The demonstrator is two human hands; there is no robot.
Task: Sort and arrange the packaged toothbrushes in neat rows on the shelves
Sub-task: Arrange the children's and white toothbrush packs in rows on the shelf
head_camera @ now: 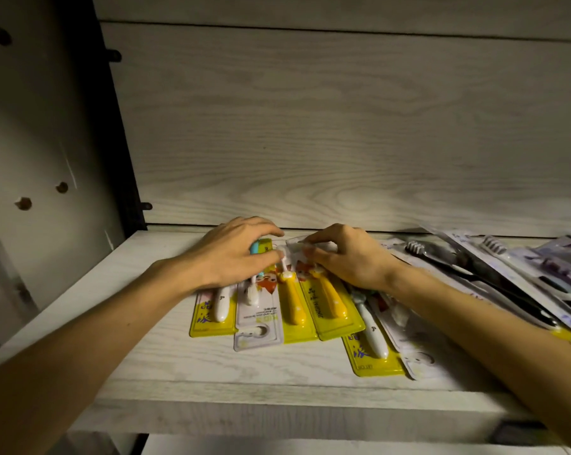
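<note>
Both forearms reach over the pale wooden shelf (120, 326). Left hand (235, 254) rests, fingers curled, on the far ends of yellow and white toothbrush packs (261, 310) lying side by side. Right hand (346, 254) pinches a clear blister edge there. Two more packs (373, 343) sit beneath that forearm; dark-brush packs (494, 274) overlap farther right.

Two bare forearms reaching in, no sleeves in sight, left hand (235, 254) and right hand (346, 257) ungloved, no rings, wrists without watch or band
</note>
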